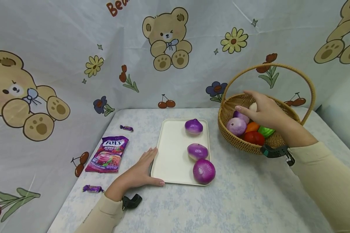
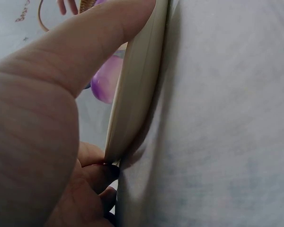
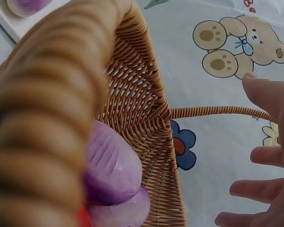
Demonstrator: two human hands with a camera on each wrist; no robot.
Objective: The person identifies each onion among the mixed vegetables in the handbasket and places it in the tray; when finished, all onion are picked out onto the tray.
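Note:
My left hand (image 1: 140,173) lies at the near left corner of a white rectangular tray (image 1: 172,152), fingers straight along its left side and thumb stretched along its front edge. On the tray's right half, three purple onions stand in a column: a pointed onion (image 1: 193,126) at the back, a paler-patched onion (image 1: 197,151) midway, and a round striped onion (image 1: 204,171) at the front corner. My right hand (image 1: 263,108) hovers over the wicker basket (image 1: 236,139), fingers spread, holding nothing. Inside the basket are purple-and-white onions (image 3: 114,163), a red vegetable (image 1: 254,138) and a green one (image 1: 266,131).
A tall handle (image 1: 311,89) arches over the basket. Left of the tray lie a purple candy bag (image 1: 108,154) and two wrapped candies, one candy (image 1: 126,128) behind it and another candy (image 1: 92,188) in front. A bear-printed cloth (image 1: 169,90) hangs behind the table.

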